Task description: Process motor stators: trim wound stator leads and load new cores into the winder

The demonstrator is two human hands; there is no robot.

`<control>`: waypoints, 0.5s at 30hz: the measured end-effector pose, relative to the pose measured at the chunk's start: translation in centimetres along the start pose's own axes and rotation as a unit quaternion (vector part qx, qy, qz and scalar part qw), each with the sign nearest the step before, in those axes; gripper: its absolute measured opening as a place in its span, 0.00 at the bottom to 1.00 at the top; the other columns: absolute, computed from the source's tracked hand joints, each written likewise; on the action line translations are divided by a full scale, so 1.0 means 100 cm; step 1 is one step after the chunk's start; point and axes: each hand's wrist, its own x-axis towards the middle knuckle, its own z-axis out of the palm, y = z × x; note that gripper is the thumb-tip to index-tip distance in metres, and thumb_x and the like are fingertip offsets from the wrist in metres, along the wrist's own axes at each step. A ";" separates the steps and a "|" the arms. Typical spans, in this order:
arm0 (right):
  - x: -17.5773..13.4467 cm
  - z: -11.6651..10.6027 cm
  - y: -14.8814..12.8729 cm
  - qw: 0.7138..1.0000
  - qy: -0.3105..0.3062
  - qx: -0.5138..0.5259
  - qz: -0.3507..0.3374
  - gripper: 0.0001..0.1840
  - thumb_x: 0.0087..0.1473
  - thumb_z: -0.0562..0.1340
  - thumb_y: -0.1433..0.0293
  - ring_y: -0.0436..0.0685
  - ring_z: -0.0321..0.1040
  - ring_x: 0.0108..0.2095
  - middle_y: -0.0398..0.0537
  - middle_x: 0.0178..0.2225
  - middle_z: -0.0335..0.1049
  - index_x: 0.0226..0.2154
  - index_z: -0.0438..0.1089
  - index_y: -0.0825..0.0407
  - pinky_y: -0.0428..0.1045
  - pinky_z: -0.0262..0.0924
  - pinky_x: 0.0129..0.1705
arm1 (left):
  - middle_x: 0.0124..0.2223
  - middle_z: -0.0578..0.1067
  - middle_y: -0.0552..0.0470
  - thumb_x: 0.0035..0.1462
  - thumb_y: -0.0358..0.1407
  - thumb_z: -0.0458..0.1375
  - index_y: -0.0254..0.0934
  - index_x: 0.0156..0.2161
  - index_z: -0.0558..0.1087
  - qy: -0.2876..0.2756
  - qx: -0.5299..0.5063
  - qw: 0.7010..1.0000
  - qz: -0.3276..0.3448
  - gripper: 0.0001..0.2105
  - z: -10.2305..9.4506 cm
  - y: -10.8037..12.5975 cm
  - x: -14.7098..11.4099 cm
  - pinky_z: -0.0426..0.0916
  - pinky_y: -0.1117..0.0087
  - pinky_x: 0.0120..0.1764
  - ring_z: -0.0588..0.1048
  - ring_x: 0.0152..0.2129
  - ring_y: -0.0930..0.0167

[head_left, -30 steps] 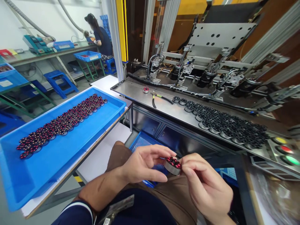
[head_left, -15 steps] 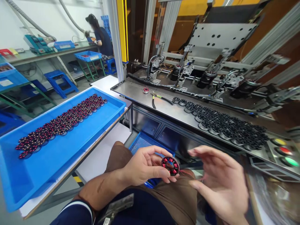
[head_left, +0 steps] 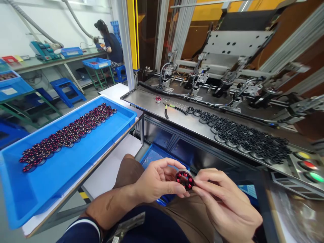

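Observation:
My left hand (head_left: 158,182) grips a wound motor stator (head_left: 188,181), a round black ring with red copper coils, between thumb and fingers above my lap. At the right edge of the stator, the thumb and fingers of my right hand (head_left: 225,202) are pinched together. The thin red wire there is mostly hidden by the fingertips. Ahead on the metal bench (head_left: 149,94) stand one red-wound stator (head_left: 158,99) and a pair of wire cutters (head_left: 166,111) with green-and-black handles. Several black unwound stators (head_left: 243,136) are grouped to their right.
A blue tray (head_left: 96,157) at the left holds several rows of wound stators (head_left: 73,130). Behind the bench stands a winding machine (head_left: 225,44). Lit buttons (head_left: 308,164) are at the right. A person (head_left: 113,44) sits at a far workbench (head_left: 50,61).
My right hand has moved left from an open pose beside the stator and closed its fingertips at the stator's edge. My left hand keeps its hold, the stator slightly tilted.

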 end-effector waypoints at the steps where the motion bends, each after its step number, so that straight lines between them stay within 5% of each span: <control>1: 0.000 0.001 -0.002 1.000 0.005 -0.013 0.005 0.13 0.53 0.65 0.83 0.55 0.71 0.30 0.47 0.31 0.73 0.35 0.76 0.49 0.49 0.66 0.28 | 0.34 0.80 0.52 0.45 0.33 0.73 0.35 0.45 0.71 -0.001 0.003 1.000 0.006 0.22 0.000 0.000 0.000 0.76 0.73 0.31 0.82 0.28 0.71; 6: 0.004 0.007 -0.007 0.997 0.040 -0.036 0.048 0.09 0.56 0.62 0.80 0.52 0.69 0.27 0.45 0.28 0.71 0.31 0.73 0.51 0.47 0.64 0.26 | 0.47 0.77 0.48 0.37 0.31 0.76 0.38 0.41 0.70 -0.008 -0.021 0.996 0.087 0.26 0.000 -0.001 0.001 0.75 0.68 0.41 0.80 0.38 0.69; 9: 0.008 0.007 -0.007 0.998 0.026 -0.005 0.059 0.08 0.59 0.61 0.78 0.52 0.68 0.27 0.45 0.26 0.70 0.30 0.72 0.51 0.47 0.64 0.27 | 0.45 0.77 0.49 0.32 0.35 0.78 0.38 0.41 0.70 0.003 -0.080 0.991 0.107 0.29 -0.002 0.002 0.008 0.73 0.67 0.46 0.78 0.45 0.65; 11: 0.011 0.005 -0.007 0.999 -0.002 0.015 0.052 0.08 0.60 0.61 0.78 0.53 0.69 0.27 0.46 0.26 0.70 0.31 0.71 0.51 0.48 0.65 0.26 | 0.39 0.78 0.48 0.40 0.46 0.75 0.35 0.40 0.72 -0.030 -0.079 0.996 0.039 0.25 -0.005 0.005 0.015 0.74 0.70 0.40 0.80 0.38 0.67; 15: 0.015 -0.002 -0.006 0.999 -0.047 0.017 0.019 0.08 0.59 0.61 0.79 0.54 0.70 0.28 0.48 0.28 0.71 0.34 0.72 0.51 0.48 0.66 0.27 | 0.28 0.79 0.43 0.52 0.63 0.57 0.29 0.34 0.73 -0.215 -0.039 0.960 -0.173 0.31 -0.012 0.006 0.024 0.71 0.71 0.24 0.79 0.23 0.66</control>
